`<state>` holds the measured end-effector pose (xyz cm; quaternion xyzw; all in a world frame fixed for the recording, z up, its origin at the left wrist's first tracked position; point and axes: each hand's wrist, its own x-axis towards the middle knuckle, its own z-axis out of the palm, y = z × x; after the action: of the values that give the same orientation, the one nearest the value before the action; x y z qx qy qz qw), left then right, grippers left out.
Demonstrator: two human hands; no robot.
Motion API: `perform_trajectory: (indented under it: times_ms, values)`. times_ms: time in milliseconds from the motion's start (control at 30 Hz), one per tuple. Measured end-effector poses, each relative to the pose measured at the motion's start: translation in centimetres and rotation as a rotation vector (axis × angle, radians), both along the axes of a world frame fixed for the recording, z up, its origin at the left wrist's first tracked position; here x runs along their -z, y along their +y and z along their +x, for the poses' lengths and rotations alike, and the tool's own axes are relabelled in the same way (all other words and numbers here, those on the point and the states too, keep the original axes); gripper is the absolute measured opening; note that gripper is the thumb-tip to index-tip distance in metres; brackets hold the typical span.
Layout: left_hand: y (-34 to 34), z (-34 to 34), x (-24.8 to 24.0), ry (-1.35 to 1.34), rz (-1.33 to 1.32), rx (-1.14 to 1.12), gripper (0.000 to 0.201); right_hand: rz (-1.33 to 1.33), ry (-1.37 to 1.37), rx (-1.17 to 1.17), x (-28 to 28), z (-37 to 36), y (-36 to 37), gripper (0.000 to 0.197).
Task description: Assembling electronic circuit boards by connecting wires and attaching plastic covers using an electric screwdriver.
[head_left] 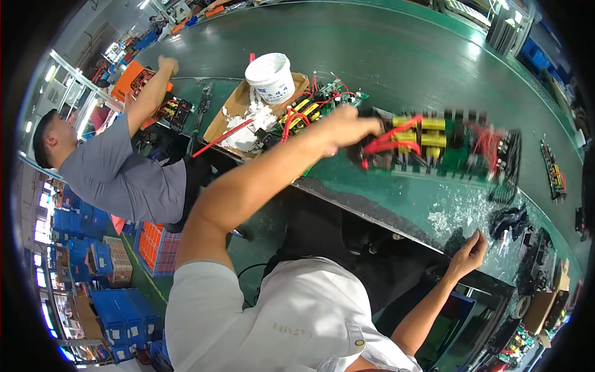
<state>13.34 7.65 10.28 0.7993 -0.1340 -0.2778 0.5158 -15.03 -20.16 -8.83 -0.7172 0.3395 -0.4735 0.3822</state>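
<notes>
My left hand (350, 129) reaches across the bench and grips the left end of a long green circuit board (457, 149). The board carries yellow transformers, thick red wires and dark heat sinks. It hangs above the bench, blurred by motion. My right hand (468, 254) is held over the bench's near edge with loosely curled fingers and nothing visible in it. Beyond it lies a crumpled black cloth or glove (509, 222). Left of the board, more circuit boards (310, 111) with red wires lie beside a cardboard tray (214, 127).
A white bucket (270, 79) stands in the tray near white paste (251, 124) and a red stick (223, 137). A co-worker (124, 167) works at the left beside an orange case (133, 80). Another board (553, 170) lies on the green conveyor (384, 43). Blue crates (124, 316) stand lower left.
</notes>
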Motion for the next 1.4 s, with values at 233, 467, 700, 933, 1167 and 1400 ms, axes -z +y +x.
perform_trajectory:
  times_ms: [233, 467, 700, 933, 1167, 1400]
  values:
    - [11.8, 13.1, -8.4, -0.093, -0.416, -0.364, 0.027, -0.045, 0.056, 0.037, -0.8, -0.2, -0.1, 0.019]
    - [33.2, 21.6, -0.1, -0.103, -0.469, -0.906, 0.021, -0.17, 0.083, 0.061, -1.1, 0.4, 0.5, 0.017]
    - [42.3, 20.6, 5.9, 0.086, -0.305, -1.106, 0.018, -0.112, 0.133, 0.065, -0.8, 0.0, 1.1, 0.017]
    - [49.1, 19.1, 8.6, 0.181, -0.284, -0.643, 0.034, 0.074, 0.499, -0.173, -5.9, 0.7, -0.2, 0.018]
    - [45.4, 19.2, 9.7, 0.192, 0.47, -0.891, 0.058, -0.189, 0.57, -0.451, -17.9, -0.7, -12.4, 0.02]
    - [42.3, 17.1, 5.8, -0.291, 0.627, -0.79, 0.065, 0.164, 0.686, -0.086, -14.3, 3.8, -36.1, 0.043]
